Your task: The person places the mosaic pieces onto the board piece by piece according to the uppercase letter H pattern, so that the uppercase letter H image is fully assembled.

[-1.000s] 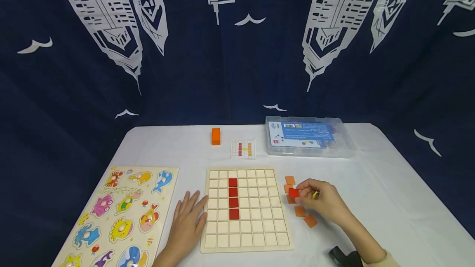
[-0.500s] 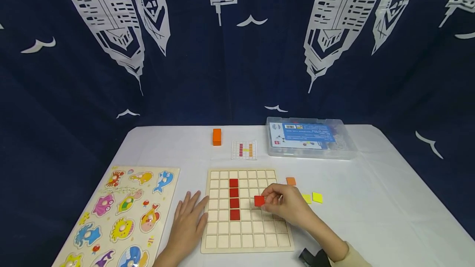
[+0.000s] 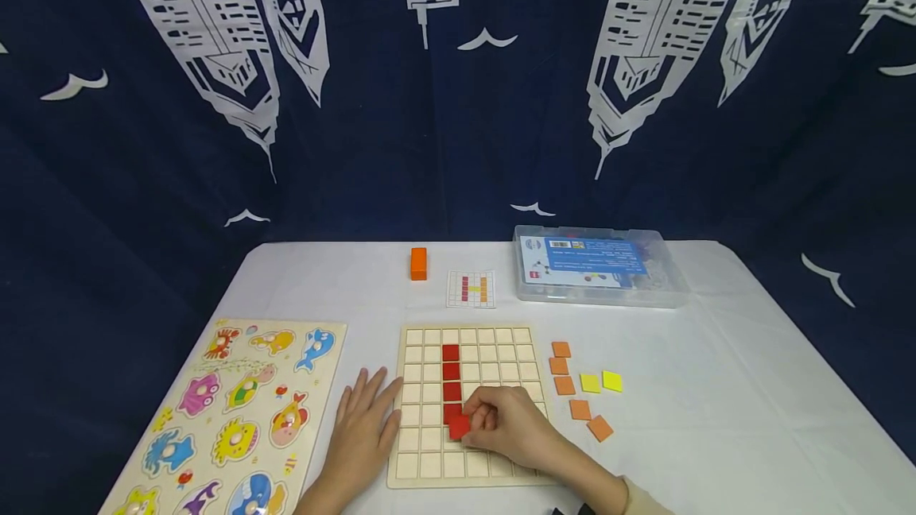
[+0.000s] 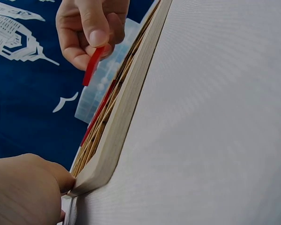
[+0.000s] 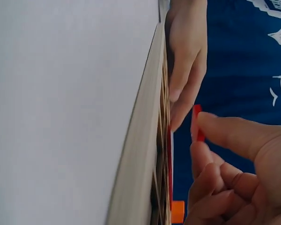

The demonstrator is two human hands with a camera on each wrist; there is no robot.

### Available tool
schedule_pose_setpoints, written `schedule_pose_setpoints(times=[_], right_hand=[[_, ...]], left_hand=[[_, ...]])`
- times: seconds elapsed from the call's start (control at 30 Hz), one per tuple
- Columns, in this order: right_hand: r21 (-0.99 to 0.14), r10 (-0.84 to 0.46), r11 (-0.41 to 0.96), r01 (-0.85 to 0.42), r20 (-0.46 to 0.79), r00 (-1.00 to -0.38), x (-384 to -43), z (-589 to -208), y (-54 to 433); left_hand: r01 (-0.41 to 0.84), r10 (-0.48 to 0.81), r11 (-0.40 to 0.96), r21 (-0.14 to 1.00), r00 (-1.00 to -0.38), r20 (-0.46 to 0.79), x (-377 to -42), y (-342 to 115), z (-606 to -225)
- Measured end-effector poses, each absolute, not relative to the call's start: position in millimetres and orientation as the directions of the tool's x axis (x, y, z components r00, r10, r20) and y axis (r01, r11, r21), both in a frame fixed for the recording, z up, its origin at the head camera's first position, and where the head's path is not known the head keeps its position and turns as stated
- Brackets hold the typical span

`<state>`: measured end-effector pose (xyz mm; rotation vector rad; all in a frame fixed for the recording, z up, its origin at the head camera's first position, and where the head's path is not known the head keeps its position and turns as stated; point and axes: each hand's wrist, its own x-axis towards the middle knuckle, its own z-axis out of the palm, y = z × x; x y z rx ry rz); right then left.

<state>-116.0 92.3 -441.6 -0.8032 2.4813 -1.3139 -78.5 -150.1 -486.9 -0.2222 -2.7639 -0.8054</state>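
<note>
A wooden grid board (image 3: 429, 464) lies on the white table with a column of red square tiles (image 3: 451, 372) set in its third column. Between thumb and fingers my right hand (image 3: 511, 424) pinches another red square tile (image 3: 459, 427), just over the lower end of that column. The right wrist view shows this pinched tile (image 5: 197, 123) raised above the board's surface. My left hand (image 3: 363, 427) lies with straight fingers at the board's left edge, its fingertips touching the rim.
Right of the board lie several orange tiles (image 3: 564, 385) and two yellow tiles (image 3: 590, 383). Behind stand a pattern card (image 3: 471, 289), an orange block (image 3: 418, 264) and a clear plastic case (image 3: 594, 265). A sea-animal puzzle board (image 3: 261, 388) is at left.
My right hand has carried the red tile leftward from beside the orange tiles to over the board, near the red column's lower end. The left hand stays at the board's edge.
</note>
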Motion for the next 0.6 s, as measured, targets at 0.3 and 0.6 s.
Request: schedule_pose_setpoints(times=[0.3, 0.6], right_hand=[[-0.795, -0.583, 0.457, -0.398, 0.07, -0.809, -111.6, -452.6, 86.5], [-0.782, -0.588, 0.467, -0.413, 0.074, -0.805, -110.3, -454.1, 84.5]], left_hand=[[0.214, 0.077, 0.832, 0.512, -0.958, 0.276, -78.6, -149.3, -485.8], [0.21, 0.072, 0.834, 0.51, -0.958, 0.278, -78.1, -150.0, -486.5]])
